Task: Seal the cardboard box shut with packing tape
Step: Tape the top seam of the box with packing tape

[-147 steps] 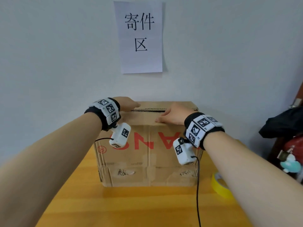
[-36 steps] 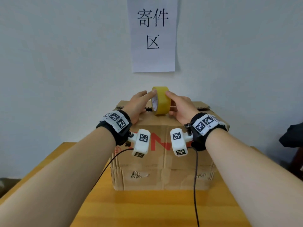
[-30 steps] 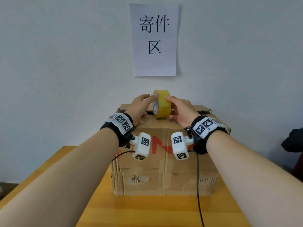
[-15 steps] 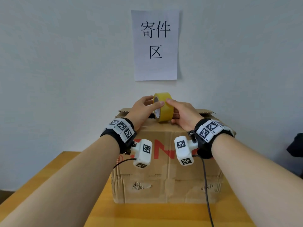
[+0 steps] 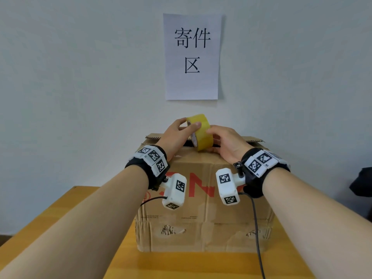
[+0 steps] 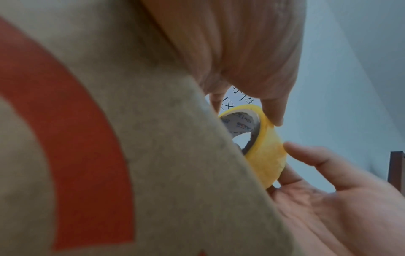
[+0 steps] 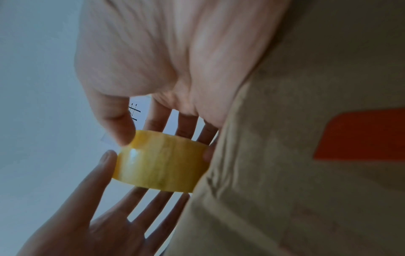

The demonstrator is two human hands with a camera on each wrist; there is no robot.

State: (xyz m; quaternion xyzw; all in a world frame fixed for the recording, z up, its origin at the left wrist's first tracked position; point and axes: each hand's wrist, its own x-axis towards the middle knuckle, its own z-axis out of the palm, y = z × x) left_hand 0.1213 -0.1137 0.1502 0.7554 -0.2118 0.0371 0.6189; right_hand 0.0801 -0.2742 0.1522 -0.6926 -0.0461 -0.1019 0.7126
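Note:
A brown cardboard box (image 5: 203,218) with red print stands on the wooden table (image 5: 181,264). Both hands hold a yellow roll of packing tape (image 5: 201,133) on edge just above the back of the box top. My left hand (image 5: 190,125) pinches the roll's left rim, thumb across its near edge. My right hand (image 5: 221,137) grips the right side, thumb on the outer face, fingers hidden behind. In the left wrist view the tape roll (image 6: 265,155) shows its grey core beside the box (image 6: 109,138). In the right wrist view the tape roll (image 7: 162,161) sits between both thumbs.
A white paper sign (image 5: 191,57) with black characters hangs on the wall behind the box. Something dark (image 5: 362,184) lies at the right edge. A cable (image 5: 256,228) hangs from the right wrist camera down the box front.
About five seconds ago both hands pressed on the box flaps and the roll lay on the table at right. Over the last second the held roll tilted and my left thumb slid across its near edge.

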